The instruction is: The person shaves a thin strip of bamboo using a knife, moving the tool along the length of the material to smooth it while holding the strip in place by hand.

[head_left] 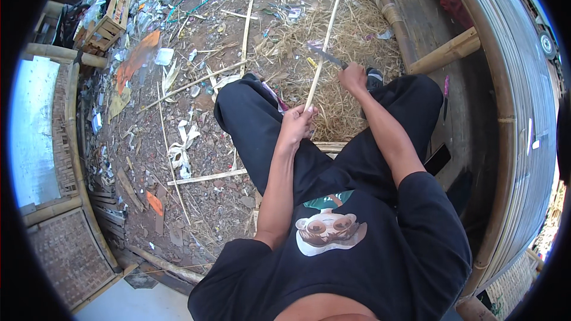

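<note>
A long, pale bamboo strip (pixel 325 41) slants up and away from between my knees. My left hand (pixel 298 123) is closed around its near end, in front of my left thigh. In my right hand (pixel 353 77) is a knife (pixel 331 57), its handle in my fist. The dark blade points left and crosses the strip about midway along its visible length; whether it bites into the wood I cannot tell. Dry shavings (pixel 339 98) lie heaped on the ground beneath both hands.
Several loose bamboo strips (pixel 247 35) lie on the littered dirt to the left. A wooden crate (pixel 113 14) stands at the far left. On the right, a bamboo post (pixel 446 51) joins a bamboo frame, and a phone (pixel 438 159) rests beside my right hip.
</note>
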